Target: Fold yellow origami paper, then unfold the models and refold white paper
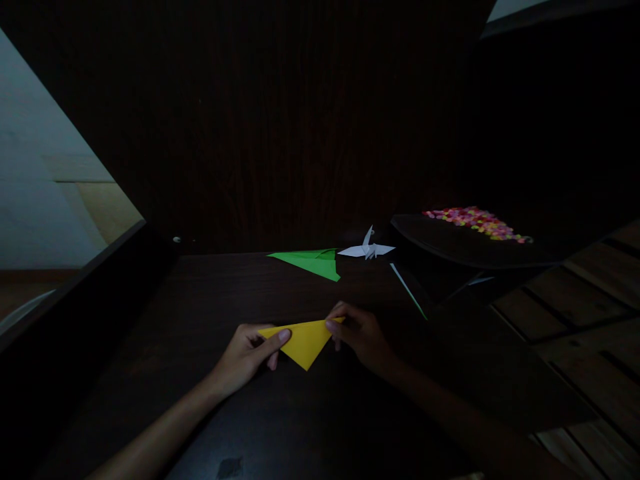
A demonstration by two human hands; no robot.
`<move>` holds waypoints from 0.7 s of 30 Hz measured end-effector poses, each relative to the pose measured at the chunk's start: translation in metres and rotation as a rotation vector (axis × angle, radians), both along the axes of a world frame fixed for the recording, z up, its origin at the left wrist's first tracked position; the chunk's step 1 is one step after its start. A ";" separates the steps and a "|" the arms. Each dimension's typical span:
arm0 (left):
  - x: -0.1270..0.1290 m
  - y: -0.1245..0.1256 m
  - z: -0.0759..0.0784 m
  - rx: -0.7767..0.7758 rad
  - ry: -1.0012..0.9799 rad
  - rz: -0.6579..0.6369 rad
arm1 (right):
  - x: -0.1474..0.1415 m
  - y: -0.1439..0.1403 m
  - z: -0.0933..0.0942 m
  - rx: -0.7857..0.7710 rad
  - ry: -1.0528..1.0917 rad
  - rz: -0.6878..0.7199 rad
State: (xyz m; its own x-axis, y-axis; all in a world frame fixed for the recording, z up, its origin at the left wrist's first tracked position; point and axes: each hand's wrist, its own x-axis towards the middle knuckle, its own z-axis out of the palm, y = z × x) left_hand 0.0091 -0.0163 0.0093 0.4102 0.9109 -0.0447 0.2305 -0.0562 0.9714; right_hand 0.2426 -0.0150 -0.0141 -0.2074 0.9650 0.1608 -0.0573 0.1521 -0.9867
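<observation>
Between my two hands is a yellow sheet of paper [306, 343] folded into a triangle, its long edge away from me and its point toward me. My left hand [250, 353] pinches the left corner, thumb on top. At the right corner, my right hand [361, 333] grips the paper between thumb and fingers. Beyond them a green paper plane [313, 261] lies on the dark wooden surface [210, 300]. Beside it sits a white origami crane [367, 249] with spread wings.
A thin paper strip [407, 290] lies to the right. Farther right, a dark rounded panel [440, 243] bears a heap of small pink, red and yellow pieces [480, 222]. A tall dark wooden board [275, 133] rises at the back, and a raised edge [75, 287] runs along the left.
</observation>
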 end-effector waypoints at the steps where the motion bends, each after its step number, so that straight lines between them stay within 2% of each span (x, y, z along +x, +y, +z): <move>1: 0.000 0.000 0.000 -0.004 -0.004 0.000 | 0.000 0.001 -0.001 -0.032 0.017 0.012; 8: -0.001 0.001 -0.004 -0.059 -0.049 -0.028 | -0.001 0.003 -0.003 -0.164 0.039 0.039; 15: 0.001 0.001 -0.004 -0.135 -0.091 -0.112 | -0.002 0.002 -0.003 -0.186 0.028 0.048; 21: 0.001 0.000 -0.002 -0.154 -0.075 -0.130 | -0.002 0.003 0.000 -0.200 0.021 0.037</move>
